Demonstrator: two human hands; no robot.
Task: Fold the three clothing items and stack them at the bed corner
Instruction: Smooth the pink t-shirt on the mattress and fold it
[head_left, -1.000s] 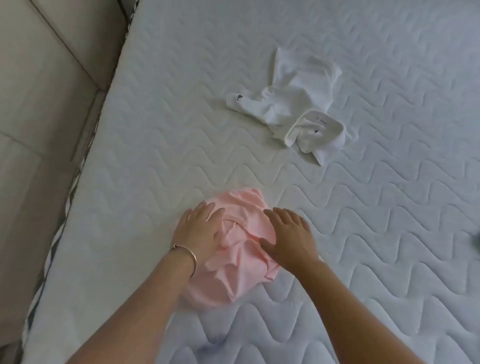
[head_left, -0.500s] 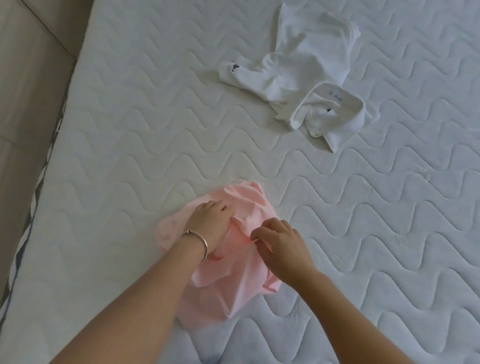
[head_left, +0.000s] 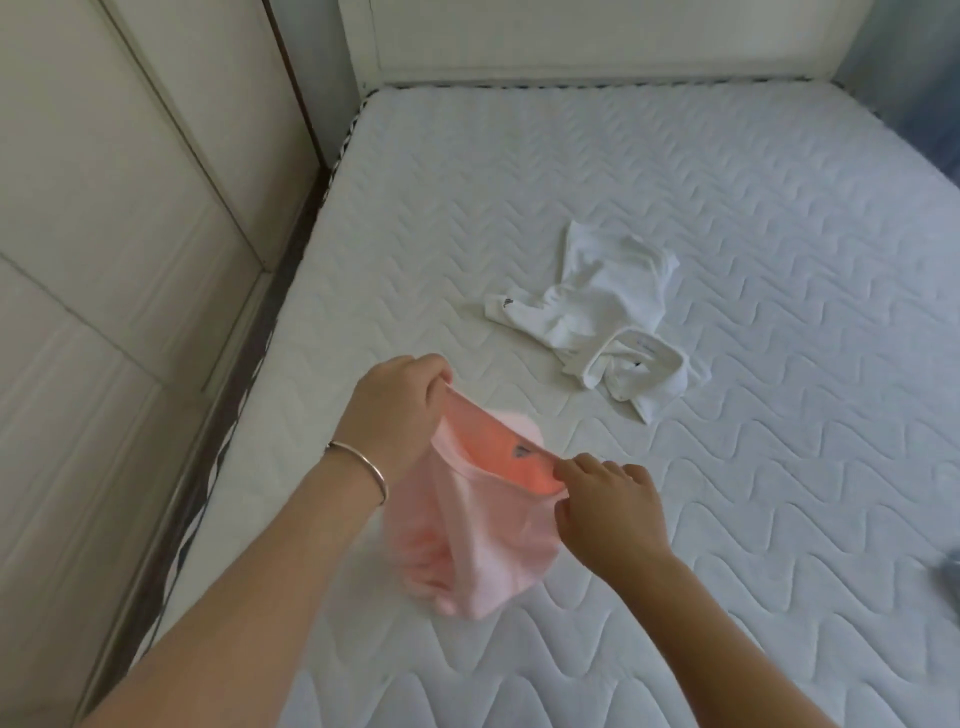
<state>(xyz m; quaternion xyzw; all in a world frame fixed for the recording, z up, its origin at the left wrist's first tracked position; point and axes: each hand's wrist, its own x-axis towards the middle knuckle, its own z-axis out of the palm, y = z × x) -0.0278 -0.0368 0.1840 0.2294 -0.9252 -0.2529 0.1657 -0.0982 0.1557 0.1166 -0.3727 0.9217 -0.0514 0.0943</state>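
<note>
A pink garment (head_left: 478, 540) hangs just above the white quilted mattress (head_left: 675, 208), held up by its top edge. My left hand (head_left: 395, 410), with a silver bracelet at the wrist, pinches the left end of that edge. My right hand (head_left: 608, 504) pinches the right end, so the opening gapes and shows a small grey label inside. A crumpled white garment (head_left: 597, 317) lies on the mattress beyond my hands, to the right. A grey item (head_left: 948, 571) barely shows at the right border, blurred.
Beige panelled wardrobe doors (head_left: 104, 260) run along the left side of the bed, with a narrow dark gap between. A white headboard (head_left: 597, 41) closes the far end. The far left corner of the mattress (head_left: 379, 109) is bare.
Both hands went from pressing on the pink garment to pinching its edge and lifting it off the mattress. My head tilted up, bringing the headboard and far corner into view.
</note>
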